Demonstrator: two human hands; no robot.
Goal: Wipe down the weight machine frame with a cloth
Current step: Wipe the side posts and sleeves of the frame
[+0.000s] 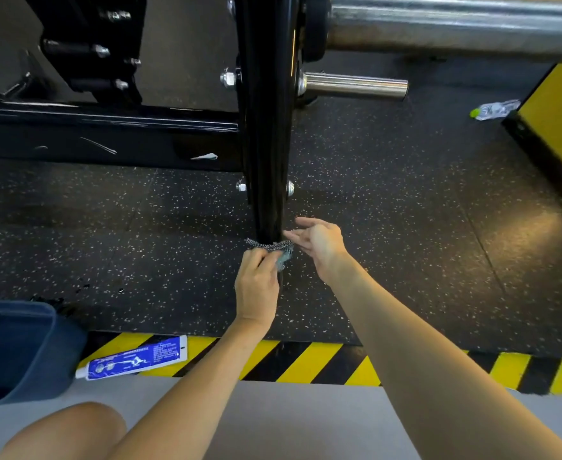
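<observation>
**Q:** Entry one, bottom of frame. What lies closest to you?
**A:** Your bare knee [73, 429] is at lower left, with a dark blue bin [17, 350] just above it. A blue-and-white tube [133, 358] lies flat beside the bin, across the near end of the yellow-and-black hazard stripe [306, 361].

**Q:** Your hands?
**A:** Both arms extend to centre frame. Your left hand [256, 287] has its fingers curled, pinching the cloth [273, 249]. Your right hand [319, 244] sits just to the right with fingers loose and apart, gripping nothing. Its fingertips are near the cloth's right end, but you cannot tell from this view whether they touch it.

**Q:** Cloth location?
**A:** It is grey and patterned, held against the lowest visible part of the black upright post [268, 127] of the weight machine frame, at centre frame. The speckled rubber floor [405, 227] lies all around it.

**Q:** Farther back?
**A:** A black cross beam [107, 134] with pale scuffs runs left from the post. A chrome peg [356, 85] projects to the right of the post, with a thick steel bar [455, 24] above it at upper right. A plastic bottle [493, 109] lies on the floor at right, beside a yellow block [561, 121].
</observation>
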